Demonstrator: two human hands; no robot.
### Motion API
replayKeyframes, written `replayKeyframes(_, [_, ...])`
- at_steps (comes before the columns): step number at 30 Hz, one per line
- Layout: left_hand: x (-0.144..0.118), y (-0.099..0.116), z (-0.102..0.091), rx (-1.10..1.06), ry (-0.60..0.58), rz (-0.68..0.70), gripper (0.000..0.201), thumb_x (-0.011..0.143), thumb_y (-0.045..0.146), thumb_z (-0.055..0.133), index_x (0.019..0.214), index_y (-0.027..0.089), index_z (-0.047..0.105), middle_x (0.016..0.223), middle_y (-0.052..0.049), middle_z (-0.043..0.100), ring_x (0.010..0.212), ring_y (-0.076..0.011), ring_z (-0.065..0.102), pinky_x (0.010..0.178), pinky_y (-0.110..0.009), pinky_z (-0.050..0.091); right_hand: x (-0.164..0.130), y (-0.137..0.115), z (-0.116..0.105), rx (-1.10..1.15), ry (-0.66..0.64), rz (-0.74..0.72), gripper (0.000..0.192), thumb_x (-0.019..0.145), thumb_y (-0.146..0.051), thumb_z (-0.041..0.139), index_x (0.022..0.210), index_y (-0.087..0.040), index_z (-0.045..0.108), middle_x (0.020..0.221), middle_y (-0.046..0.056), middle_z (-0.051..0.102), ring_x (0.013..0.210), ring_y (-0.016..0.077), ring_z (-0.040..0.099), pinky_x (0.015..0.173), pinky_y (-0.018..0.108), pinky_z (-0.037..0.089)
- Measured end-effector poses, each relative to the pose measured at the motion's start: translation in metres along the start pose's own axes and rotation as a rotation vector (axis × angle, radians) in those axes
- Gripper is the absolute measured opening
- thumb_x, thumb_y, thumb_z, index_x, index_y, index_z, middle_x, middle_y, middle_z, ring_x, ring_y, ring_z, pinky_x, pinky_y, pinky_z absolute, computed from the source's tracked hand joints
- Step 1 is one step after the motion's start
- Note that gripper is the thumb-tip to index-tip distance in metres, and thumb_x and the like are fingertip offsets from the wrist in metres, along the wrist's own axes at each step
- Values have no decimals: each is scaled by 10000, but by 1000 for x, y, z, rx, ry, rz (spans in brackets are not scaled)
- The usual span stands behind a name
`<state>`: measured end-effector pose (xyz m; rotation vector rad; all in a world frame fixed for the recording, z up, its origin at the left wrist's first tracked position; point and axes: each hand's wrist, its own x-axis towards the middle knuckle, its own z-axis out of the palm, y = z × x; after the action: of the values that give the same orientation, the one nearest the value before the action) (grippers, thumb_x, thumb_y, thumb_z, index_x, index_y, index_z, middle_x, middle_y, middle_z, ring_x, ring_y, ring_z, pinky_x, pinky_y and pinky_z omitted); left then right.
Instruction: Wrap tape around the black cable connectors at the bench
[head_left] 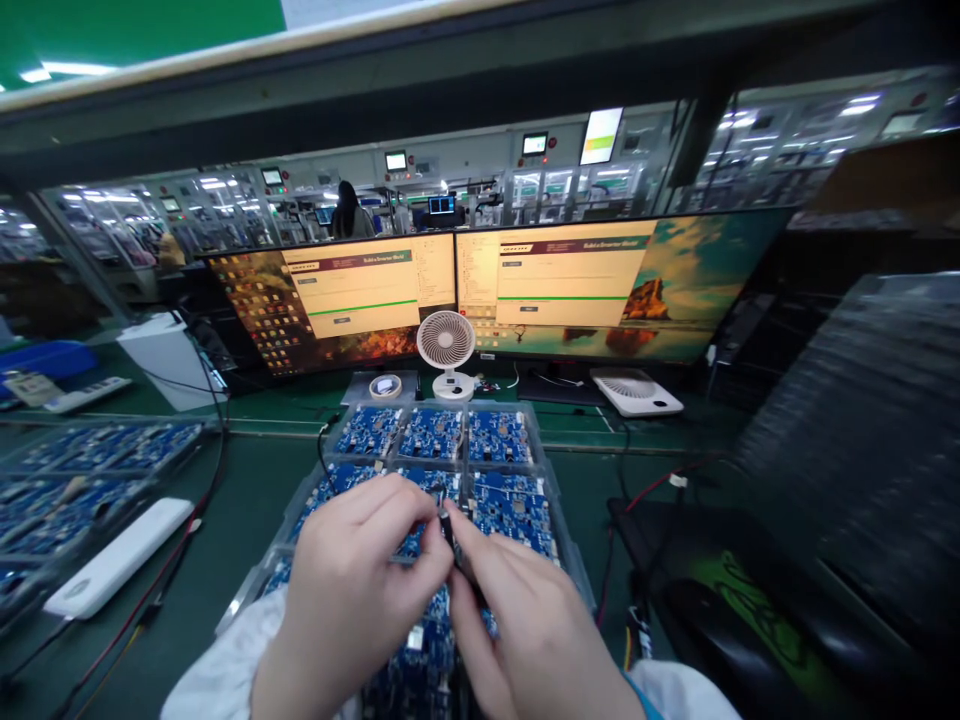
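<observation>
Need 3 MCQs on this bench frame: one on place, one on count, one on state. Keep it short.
1. Where does the small white fan stand?
A. Between the tray and the monitors
B. On the black mat at the right
C. On the white box at the left

2. How many monitors stand side by side behind the tray?
A. One
B. Two
C. Four

3. What are the hands doing?
A. Resting flat on the table
B. Typing on a keyboard
C. Pinching a small dark part together over the tray

Answers:
1 A: it stands just past the clear tray of blue circuit boards.
2 B: two lit screens meet at the middle.
3 C: the left hand and right hand meet fingertip to fingertip on the small dark part.
</observation>
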<state>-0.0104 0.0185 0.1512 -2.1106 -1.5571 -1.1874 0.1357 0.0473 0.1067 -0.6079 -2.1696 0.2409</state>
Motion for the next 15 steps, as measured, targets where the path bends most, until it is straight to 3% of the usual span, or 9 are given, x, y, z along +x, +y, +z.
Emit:
replayKeyframes(11, [1,2,1,-94,-5,-54,174,786,56,521,668,184,535,615,21,560,570,-117,536,550,-225,430,4,1,-8,318,-51,306,369,918,-211,463,1241,-125,618,1028,137,770,840,251,739,681,342,591])
replayKeyframes(15, [1,2,-1,-134,17,-129,188,786,62,508,651,195,509,613,29,546,560,-113,531,535,-221,429,7,-1,-12,405,-76,414,358,935,-254,448,1223,-144,630,810,80,776,702,208,721,590,284,543])
